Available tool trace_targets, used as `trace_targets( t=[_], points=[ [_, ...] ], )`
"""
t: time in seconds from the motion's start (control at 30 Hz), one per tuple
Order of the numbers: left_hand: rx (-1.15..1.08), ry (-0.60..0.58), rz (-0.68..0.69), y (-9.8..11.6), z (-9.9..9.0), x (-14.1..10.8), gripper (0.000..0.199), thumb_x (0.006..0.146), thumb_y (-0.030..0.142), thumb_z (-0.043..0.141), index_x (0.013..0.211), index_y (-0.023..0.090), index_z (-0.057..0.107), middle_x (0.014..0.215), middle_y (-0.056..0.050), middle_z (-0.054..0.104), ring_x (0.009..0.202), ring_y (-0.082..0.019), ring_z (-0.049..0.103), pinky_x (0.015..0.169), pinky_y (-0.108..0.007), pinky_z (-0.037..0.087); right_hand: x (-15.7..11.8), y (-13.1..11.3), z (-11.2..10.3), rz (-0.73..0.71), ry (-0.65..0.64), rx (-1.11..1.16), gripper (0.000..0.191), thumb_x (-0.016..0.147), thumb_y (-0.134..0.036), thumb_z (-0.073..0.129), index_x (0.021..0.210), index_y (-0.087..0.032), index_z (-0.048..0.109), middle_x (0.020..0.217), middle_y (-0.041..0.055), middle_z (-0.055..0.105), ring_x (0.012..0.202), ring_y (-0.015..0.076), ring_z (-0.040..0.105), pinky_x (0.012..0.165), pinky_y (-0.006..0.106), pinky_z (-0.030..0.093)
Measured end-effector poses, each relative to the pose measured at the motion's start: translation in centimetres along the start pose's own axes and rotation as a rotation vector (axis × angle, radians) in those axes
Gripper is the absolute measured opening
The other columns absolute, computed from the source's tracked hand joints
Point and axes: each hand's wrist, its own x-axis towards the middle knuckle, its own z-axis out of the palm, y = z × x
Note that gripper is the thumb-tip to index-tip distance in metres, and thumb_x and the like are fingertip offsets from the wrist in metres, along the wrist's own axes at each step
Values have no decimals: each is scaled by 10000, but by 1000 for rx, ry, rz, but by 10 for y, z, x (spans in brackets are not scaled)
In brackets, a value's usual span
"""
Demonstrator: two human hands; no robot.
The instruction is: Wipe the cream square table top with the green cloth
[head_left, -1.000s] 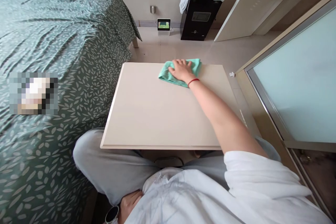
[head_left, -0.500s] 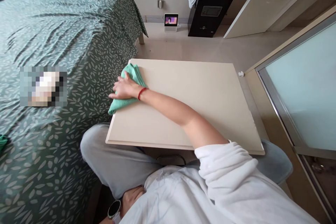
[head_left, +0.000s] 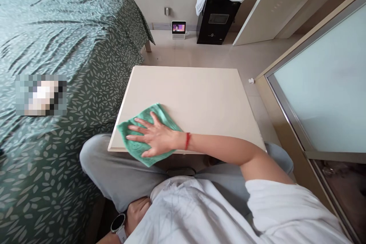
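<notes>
My right hand [head_left: 156, 135], with a red string at the wrist, lies flat with spread fingers on a green cloth [head_left: 168, 118]. The cloth is spread over the near left corner area of a cream-coloured low table [head_left: 200, 95], and part of it hangs past the near edge. Down by my lap, my left hand [head_left: 137, 211] rests against my leg and shirt, its fingers curled together. The fingertips and palm are hidden, so whether anything is in them I cannot make out. A watch [head_left: 118, 223] is on that wrist.
A bed with a green leaf-patterned sheet [head_left: 94, 72] borders the table's left side; a blurred object [head_left: 42, 95] lies on it. Beyond are a small screen [head_left: 178, 28] and a black cabinet [head_left: 219, 19] with clothes on top. A frosted panel [head_left: 328, 84] stands at the right.
My right hand and the green cloth have moved from the table's left edge toward me and rightward. The cloth is more spread out now, and the fingers are wider apart. My left hand stays at my lap.
</notes>
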Motion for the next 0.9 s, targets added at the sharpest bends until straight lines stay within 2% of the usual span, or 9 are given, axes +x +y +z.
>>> trace_targets(
  t=[0.1,0.2,0.37,0.47,0.57,0.73,0.83,0.87,0.9],
  points=[
    [-42,11,-12,0,-1,2,300,1090,118,456,837,260,379,692,32,506,553,-134,519,564,-327,349,-84,4,1,148,59,59,800,1018,-555,788,1742,-306,557,1862,144,452,1752,456,317,1344,874,229],
    [-52,19,9,-1,1,1,295,1078,88,440,855,266,365,694,34,500,550,-138,510,562,-328,343,-175,2,5,351,63,23,834,979,-534,808,1755,-374,549,1843,124,484,1727,479,372,1333,897,249],
    [8,32,23,-2,3,0,294,1072,85,469,871,272,365,686,43,486,527,-139,497,547,-329,344,-313,6,21,681,113,-106,731,1076,-602,579,1790,-493,464,1833,60,504,1712,454,420,1329,873,306],
    [36,22,13,-2,5,-2,286,1068,100,486,874,275,370,694,34,503,535,-152,525,549,-331,364,-360,35,25,822,234,-81,717,1130,-580,401,1822,-396,432,1861,98,464,1751,429,352,1349,827,329],
    [62,8,8,-3,7,-5,264,1072,149,476,861,275,381,688,18,503,528,-171,535,537,-338,381,-364,92,15,901,291,-15,711,1135,-535,353,1781,-282,510,1876,127,431,1785,392,277,1406,727,320],
    [83,1,16,-4,9,-8,286,1058,132,495,815,258,410,669,24,488,514,-138,521,517,-305,384,-302,206,-35,1049,237,35,714,1118,-462,410,1745,-144,535,1890,197,377,1788,375,266,1451,623,257],
    [58,2,-4,-2,10,-8,297,1061,100,469,810,253,424,676,25,497,520,-132,528,527,-297,396,-261,247,-64,1216,229,49,701,1156,-356,357,1788,-66,447,1917,248,282,1794,329,250,1450,490,253],
    [50,-1,-7,-1,9,-8,300,1064,96,462,810,252,425,678,26,500,522,-132,529,530,-297,398,-249,254,-70,1258,226,47,704,1167,-345,340,1805,-57,413,1925,260,244,1797,347,234,1445,516,251],
    [40,0,-8,-1,9,-7,303,1069,97,458,811,252,426,678,28,500,522,-130,529,529,-295,397,-238,259,-74,1291,222,43,712,1175,-351,330,1822,-58,379,1931,270,211,1796,392,215,1435,596,247]
  ],
)
